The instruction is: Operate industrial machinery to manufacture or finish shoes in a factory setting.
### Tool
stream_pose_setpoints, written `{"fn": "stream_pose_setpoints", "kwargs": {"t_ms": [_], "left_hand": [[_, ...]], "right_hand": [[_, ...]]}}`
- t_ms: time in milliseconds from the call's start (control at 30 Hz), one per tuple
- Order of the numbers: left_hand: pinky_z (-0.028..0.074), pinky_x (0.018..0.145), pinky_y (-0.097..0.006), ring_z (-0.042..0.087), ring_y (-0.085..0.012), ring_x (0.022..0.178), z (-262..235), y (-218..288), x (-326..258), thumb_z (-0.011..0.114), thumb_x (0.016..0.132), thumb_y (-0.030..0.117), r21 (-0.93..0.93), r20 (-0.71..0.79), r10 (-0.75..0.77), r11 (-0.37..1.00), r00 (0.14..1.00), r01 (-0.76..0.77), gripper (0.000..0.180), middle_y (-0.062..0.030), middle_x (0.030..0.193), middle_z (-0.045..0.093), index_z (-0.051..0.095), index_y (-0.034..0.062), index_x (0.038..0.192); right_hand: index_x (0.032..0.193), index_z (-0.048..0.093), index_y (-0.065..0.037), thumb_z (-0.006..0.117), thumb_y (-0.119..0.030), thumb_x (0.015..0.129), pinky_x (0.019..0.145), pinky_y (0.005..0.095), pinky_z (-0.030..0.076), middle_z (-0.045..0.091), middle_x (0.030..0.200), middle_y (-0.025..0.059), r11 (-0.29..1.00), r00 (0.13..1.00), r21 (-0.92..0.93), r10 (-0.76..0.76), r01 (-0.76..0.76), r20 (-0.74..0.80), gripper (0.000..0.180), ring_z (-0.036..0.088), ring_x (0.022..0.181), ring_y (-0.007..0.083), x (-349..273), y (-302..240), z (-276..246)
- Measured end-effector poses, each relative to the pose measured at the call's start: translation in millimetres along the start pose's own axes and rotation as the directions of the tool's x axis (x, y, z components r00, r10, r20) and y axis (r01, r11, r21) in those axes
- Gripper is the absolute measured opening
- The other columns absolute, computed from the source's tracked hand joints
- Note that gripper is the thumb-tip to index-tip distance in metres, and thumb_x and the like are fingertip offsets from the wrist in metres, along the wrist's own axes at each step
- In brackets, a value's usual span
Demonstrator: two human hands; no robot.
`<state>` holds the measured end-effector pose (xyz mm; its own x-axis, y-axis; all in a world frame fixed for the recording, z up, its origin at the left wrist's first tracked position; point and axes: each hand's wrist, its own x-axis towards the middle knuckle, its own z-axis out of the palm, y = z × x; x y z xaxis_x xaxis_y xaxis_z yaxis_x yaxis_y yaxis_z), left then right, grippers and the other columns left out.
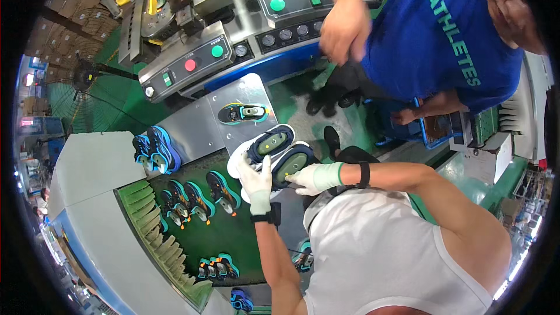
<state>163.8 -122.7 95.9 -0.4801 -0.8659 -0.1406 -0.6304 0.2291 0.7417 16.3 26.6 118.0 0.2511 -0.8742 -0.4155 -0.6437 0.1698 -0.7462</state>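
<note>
A pair of shoes with thick white soles and dark navy uppers is in front of me, soles turned away, with green lasts filling their openings. My white-gloved left hand (255,181) grips the heel end of the left shoe (273,142), its thumb along the near side. At the right shoe (294,163), my white-gloved right hand (318,179) has its fingers bent together against the near end of the last. The fingertips are partly hidden there. Just beyond the pair, a single black shoe with a yellow-and-teal sole edge (242,113) lies on a metal plate (201,119).
A pressing machine with a button panel (189,65) stands ahead. On the left, a green conveyor (192,236) carries several black-and-teal shoes, beside a bristle-curtained housing (87,169). Blue-soled shoes (157,149) rest at the plate's left end. A co-worker in a blue shirt (431,41) stands right.
</note>
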Motion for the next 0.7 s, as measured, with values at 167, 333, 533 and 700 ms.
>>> {"fn": "stream_pose_setpoints", "kwargs": {"t_ms": [167, 333, 533, 700], "left_hand": [[0.056, 0.078, -0.035, 0.066, -0.0220, 0.095, 15.6, -37.4, 28.0, 0.059, 0.099, 0.011, -0.049, 0.028, 0.162, 0.986, 0.986, -0.161, 0.031, -0.0159, 0.116, 0.066, 0.060, -0.0031, 0.127], [0.059, 0.086, -0.033, 0.068, -0.0221, 0.104, 13.7, -81.9, 28.8, 0.058, 0.102, 0.012, -0.447, 0.113, -0.003, 0.893, 0.994, 0.054, 0.037, -0.0156, 0.127, 0.064, 0.056, -0.0039, 0.136], [0.052, 0.091, -0.037, 0.068, -0.0245, 0.097, -3.1, -60.3, 9.6, 0.071, 0.095, 0.020, -0.326, 0.077, -0.069, 0.941, 0.995, 0.091, 0.037, -0.0161, 0.108, 0.069, 0.062, -0.0040, 0.123], [0.054, 0.084, -0.032, 0.065, -0.0180, 0.097, -13.0, -68.5, -55.8, 0.070, 0.095, 0.014, -0.339, -0.153, -0.161, 0.935, 0.975, 0.102, 0.043, -0.0127, 0.111, 0.064, 0.055, -0.0047, 0.131]], "right_hand": [[0.152, 0.032, 0.009, 0.056, -0.033, 0.096, 0.083, 0.0507, 0.054, 0.069, 0.099, 0.0319, 0.992, 0.988, 0.097, 0.093, -0.081, -0.121, 0.074, 0.069, 0.092, 0.0444, 10.8, -2.1, -11.1], [0.152, 0.030, 0.012, 0.053, -0.034, 0.096, 0.079, 0.0505, 0.054, 0.070, 0.090, 0.0297, 0.980, 0.983, 0.131, 0.164, -0.152, -0.084, 0.076, 0.069, 0.083, 0.0449, 37.7, -7.0, -17.6], [0.149, 0.039, 0.006, 0.054, -0.037, 0.099, 0.083, 0.0489, 0.055, 0.068, 0.099, 0.0312, 0.997, 0.997, 0.061, 0.044, -0.040, -0.065, 0.067, 0.068, 0.093, 0.0446, 20.7, -21.6, -21.6], [0.145, 0.045, 0.005, 0.057, -0.036, 0.099, 0.086, 0.0447, 0.055, 0.072, 0.103, 0.0240, 0.978, 0.995, 0.187, 0.087, -0.096, 0.056, 0.062, 0.070, 0.096, 0.0399, -26.5, -28.1, -47.0]]}}
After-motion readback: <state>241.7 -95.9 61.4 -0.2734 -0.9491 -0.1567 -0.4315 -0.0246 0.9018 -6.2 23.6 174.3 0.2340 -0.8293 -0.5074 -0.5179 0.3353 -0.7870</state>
